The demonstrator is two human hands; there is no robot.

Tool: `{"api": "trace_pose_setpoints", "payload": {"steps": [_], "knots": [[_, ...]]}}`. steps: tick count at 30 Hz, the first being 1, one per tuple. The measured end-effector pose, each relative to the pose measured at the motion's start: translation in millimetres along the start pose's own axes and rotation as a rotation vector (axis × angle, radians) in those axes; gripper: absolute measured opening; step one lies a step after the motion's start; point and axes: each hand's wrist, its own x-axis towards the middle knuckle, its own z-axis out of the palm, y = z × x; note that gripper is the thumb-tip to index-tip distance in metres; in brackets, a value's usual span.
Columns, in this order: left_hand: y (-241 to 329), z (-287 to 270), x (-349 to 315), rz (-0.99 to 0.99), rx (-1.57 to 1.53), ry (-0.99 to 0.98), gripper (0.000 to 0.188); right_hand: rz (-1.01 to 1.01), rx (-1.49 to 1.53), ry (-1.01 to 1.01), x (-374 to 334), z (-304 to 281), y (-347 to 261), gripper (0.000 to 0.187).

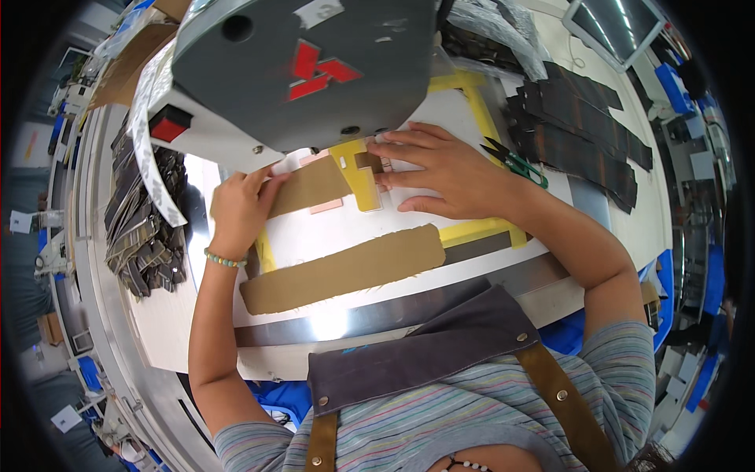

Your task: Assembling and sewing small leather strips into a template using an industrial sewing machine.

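Observation:
A tan fabric strip (311,189) lies under the front of a dark grey machine head. My left hand (240,206) is closed at its left end, thumb and fingertips gripping the edge. A yellow template plate (361,179) covers the strip's right part. My right hand (440,169) reaches across from the right, its fingers spread, with the tips at the template's right edge. Pink pads (325,206) show beside the strip. Nearer to me, a second tan fabric strip (342,269) with frayed edges lies on the white work surface.
The machine head (299,71) overhangs the work, with a red switch (169,123) at its left. Green-handled snips (515,164) lie right of my right hand. Dark striped fabric pieces are stacked at right (582,118), and a bunched pile of strips (145,212) sits at left.

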Motion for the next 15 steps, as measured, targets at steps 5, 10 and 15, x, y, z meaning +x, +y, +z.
{"api": "trace_pose_setpoints", "payload": {"steps": [5, 10, 15], "knots": [[-6.2, -27.0, -35.0, 0.109, 0.297, 0.177, 0.047, -0.005, -0.037, -0.002, 2.0, -2.0, 0.6, 0.04], [58.6, -26.8, -52.3, 0.265, -0.019, -0.164, 0.071, 0.044, -0.031, -0.018, 2.8, -8.1, -3.9, 0.041], [49.4, -24.1, -61.7, 0.222, -0.044, -0.158, 0.068, 0.024, -0.043, -0.03, 6.5, -13.2, -12.6, 0.043]]}}
